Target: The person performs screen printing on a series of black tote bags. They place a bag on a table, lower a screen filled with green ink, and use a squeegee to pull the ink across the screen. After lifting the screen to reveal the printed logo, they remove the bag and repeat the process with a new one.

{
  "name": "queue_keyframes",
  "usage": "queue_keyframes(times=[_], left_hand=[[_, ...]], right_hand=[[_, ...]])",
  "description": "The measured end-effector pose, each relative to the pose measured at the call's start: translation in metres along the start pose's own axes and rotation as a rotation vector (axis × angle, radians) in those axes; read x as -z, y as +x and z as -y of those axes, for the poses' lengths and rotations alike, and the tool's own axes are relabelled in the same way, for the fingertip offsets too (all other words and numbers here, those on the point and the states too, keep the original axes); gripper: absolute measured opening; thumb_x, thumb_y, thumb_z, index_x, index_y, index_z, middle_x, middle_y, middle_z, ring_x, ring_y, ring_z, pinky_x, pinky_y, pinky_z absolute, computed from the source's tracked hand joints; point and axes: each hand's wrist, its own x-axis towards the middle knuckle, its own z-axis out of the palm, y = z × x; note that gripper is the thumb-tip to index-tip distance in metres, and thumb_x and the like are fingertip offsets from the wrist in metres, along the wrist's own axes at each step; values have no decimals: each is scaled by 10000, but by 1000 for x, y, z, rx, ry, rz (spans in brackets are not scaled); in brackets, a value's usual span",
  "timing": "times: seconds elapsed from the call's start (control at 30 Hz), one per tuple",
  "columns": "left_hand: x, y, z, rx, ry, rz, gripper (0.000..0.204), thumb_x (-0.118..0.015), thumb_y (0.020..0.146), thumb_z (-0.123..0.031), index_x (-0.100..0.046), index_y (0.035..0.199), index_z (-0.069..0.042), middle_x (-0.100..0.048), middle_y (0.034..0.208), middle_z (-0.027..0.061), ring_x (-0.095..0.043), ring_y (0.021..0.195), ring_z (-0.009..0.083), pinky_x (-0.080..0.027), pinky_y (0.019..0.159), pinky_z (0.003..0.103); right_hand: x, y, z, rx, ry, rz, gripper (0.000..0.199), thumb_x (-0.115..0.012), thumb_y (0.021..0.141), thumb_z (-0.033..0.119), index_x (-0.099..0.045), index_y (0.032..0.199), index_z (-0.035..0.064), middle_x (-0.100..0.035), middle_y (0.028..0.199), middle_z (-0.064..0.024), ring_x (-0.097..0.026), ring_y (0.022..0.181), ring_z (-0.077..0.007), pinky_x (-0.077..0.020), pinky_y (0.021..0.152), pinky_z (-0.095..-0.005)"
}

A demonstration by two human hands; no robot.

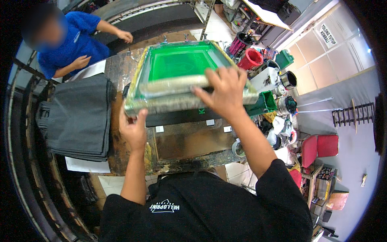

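Note:
A framed printing screen [177, 66] with green mesh is tilted up over a worn, stained work table [189, 143]. My left hand [133, 127] grips the frame's near left corner from below. My right hand [225, 92] lies spread over the near edge of the frame, on a long squeegee bar [173, 84] resting across the mesh. Under the raised screen a dark garment [181, 117] lies flat on the table, partly hidden by the frame.
A stack of folded dark grey garments [78, 117] sits on the table's left, on white paper [86, 165]. Another person in a blue shirt [68, 44] stands at the far left. Ink tubs and cans [266, 68] crowd the right side, with a red chair [320, 147] beyond.

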Motion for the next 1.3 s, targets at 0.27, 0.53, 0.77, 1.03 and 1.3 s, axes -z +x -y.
queue_keyframes(times=[0.27,0.53,0.77,1.03,1.3], left_hand=[[-7,34,96,-103,558,-47,923,-788,903,-402,-318,1544,68,-526,1348,267,-541,1217,344,-462,1008,417],[-15,-19,157,441,954,244,759,-838,821,-350,-495,1329,97,-570,1288,383,-587,1175,496,-483,991,523],[-21,43,116,-46,722,144,336,-679,949,-260,-690,1058,58,-706,956,302,-686,950,478,-536,825,491],[110,153,-34,259,310,48,228,-680,962,-237,-725,966,-14,-655,766,9,-547,580,87,-429,518,253],[328,193,-13,569,87,-376,156,-709,961,-228,-665,860,-117,-563,660,-30,-460,455,74,-359,396,222]], right_hand=[[7,106,-21,49,-51,-182,616,-608,869,711,-735,866,108,-687,810,-119,-649,835,-307,-376,816,-480],[15,131,-31,11,-51,-135,642,-589,893,694,-735,858,70,-694,812,-162,-667,889,-329,-399,821,-483],[13,133,-31,19,-25,-120,624,-576,914,676,-740,914,74,-694,871,-148,-644,909,-313,-387,835,-451],[22,132,-28,7,9,-114,574,-606,915,641,-690,862,76,-676,823,-137,-642,892,-324,-387,874,-505],[29,138,-20,-40,-5,-7,566,-641,912,602,-718,961,43,-687,890,-149,-642,982,-318,-398,910,-486]])
